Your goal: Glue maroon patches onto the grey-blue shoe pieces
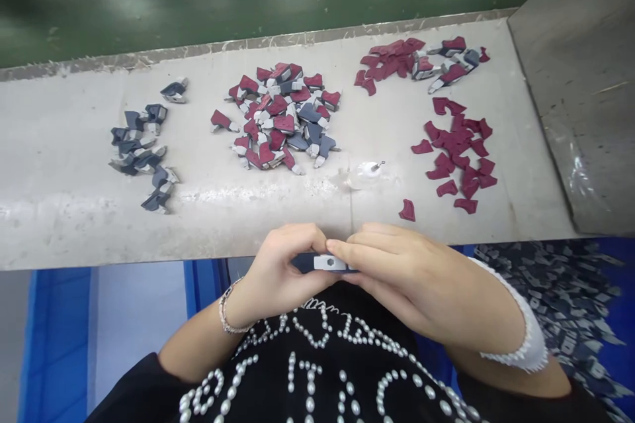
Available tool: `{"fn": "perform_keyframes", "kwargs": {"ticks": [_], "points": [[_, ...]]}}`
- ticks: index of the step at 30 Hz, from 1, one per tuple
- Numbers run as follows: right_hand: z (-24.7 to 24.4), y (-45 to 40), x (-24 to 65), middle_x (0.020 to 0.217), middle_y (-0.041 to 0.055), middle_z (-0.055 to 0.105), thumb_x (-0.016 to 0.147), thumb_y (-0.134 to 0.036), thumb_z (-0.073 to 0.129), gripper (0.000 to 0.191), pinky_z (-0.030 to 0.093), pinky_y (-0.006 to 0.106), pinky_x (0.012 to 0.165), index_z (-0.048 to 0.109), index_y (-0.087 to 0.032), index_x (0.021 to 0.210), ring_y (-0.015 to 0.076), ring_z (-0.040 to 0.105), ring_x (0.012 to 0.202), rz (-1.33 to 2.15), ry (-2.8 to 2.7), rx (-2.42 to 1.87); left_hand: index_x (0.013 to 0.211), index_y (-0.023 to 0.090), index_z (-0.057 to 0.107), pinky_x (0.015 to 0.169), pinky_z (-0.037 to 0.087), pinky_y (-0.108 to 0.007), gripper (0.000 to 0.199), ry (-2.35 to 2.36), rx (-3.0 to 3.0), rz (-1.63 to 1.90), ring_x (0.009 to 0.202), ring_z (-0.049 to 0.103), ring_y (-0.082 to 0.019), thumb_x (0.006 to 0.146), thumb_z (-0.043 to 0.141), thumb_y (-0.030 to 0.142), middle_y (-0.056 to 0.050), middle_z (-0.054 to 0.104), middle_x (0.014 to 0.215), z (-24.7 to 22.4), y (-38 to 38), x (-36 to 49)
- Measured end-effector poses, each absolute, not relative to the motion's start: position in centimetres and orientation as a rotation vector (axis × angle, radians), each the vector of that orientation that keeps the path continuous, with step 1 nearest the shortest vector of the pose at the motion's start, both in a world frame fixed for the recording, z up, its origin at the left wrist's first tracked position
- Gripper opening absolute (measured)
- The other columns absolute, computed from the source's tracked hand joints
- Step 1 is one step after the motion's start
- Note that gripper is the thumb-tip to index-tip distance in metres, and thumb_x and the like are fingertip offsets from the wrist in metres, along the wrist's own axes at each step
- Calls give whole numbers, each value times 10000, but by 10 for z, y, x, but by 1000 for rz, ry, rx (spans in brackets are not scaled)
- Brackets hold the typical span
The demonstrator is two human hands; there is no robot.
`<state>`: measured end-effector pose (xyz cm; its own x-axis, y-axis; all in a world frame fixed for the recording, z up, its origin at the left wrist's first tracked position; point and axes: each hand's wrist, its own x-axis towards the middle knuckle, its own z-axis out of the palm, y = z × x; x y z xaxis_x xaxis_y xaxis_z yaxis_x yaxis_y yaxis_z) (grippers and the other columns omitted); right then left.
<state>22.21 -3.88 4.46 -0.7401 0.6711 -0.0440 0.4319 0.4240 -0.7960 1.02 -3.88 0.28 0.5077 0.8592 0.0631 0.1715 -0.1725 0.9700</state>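
Note:
Both hands meet in front of the body at the table's front edge, holding one small grey-and-white plastic part (331, 263) between them. My left hand (292, 267) pinches its left end with thumb and fingers. Fingers of my right hand (391, 271) wrap its right end and hide most of it. A hexagonal hole shows in the part's pale face. Beyond the hands lies a pile of maroon, grey and white assembled parts (278, 122). Loose maroon pieces (456, 141) are spread to the right, with a single maroon piece (407, 210) nearer my right hand.
Dark grey and white parts (143, 145) form a group on the table (64, 178) at left. More maroon pieces (391, 59) and mixed parts (454, 62) lie at the back right. A metal panel (580, 79) bounds the right side. Below are blue bins, the right one holding many grey parts (570, 317).

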Motion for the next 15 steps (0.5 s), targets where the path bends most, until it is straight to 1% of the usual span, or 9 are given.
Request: {"fn": "perform_keyframes", "kwargs": {"ticks": [2,4,6,8,10,12,14,15], "points": [[44,-40,218,796,24,577,973,-80,465,151,394,313,639,606,-136,981,169,491,720,1192,-2380,-1009,710,167,505,569,366,-218,234,895,1657,781,584,443,-82,787,707,78,48,516,644,3,-38,11],[42,-42,213,757,13,554,968,-108,488,138,366,318,621,599,-145,896,168,471,700,1137,-2380,-1034,714,169,504,588,369,-233,218,897,1661,770,602,452,-97,779,693,82,39,520,651,2,-38,10],[40,-44,209,733,7,536,982,-136,474,205,346,318,611,565,-166,801,165,456,685,1105,-2380,-1025,720,169,510,604,370,-245,198,918,1665,750,614,458,-107,782,684,100,33,524,655,2,-39,10],[37,-44,207,750,14,552,1004,-160,449,248,358,318,628,552,-173,779,169,477,704,1123,-2353,-1020,725,167,526,618,372,-250,180,966,1664,727,623,469,-114,784,690,120,27,537,661,2,-42,9],[35,-43,208,795,33,593,1019,-195,444,246,388,323,661,583,-171,818,184,520,747,1185,-2315,-1036,729,163,550,627,377,-249,170,1004,1641,717,634,489,-119,789,710,158,20,562,674,2,-46,9],[33,-40,210,844,50,636,1017,-249,488,211,417,331,693,633,-172,885,202,565,790,1274,-2282,-1079,715,161,554,622,381,-241,200,1010,1594,718,634,501,-119,803,726,212,20,568,670,3,-49,10],[32,-37,213,885,46,676,969,-330,611,150,438,330,705,670,-192,961,212,604,806,1396,-2220,-1138,692,159,561,617,388,-234,243,1012,1563,658,631,507,-119,783,766,252,24,569,660,4,-47,9],[31,-36,216,882,31,692,920,-368,685,179,447,319,693,673,-209,1003,208,617,786,1470,-2166,-1164,695,158,579,617,399,-231,247,1007,1553,602,636,520,-122,765,789,269,22,582,664,5,-42,8]]}}
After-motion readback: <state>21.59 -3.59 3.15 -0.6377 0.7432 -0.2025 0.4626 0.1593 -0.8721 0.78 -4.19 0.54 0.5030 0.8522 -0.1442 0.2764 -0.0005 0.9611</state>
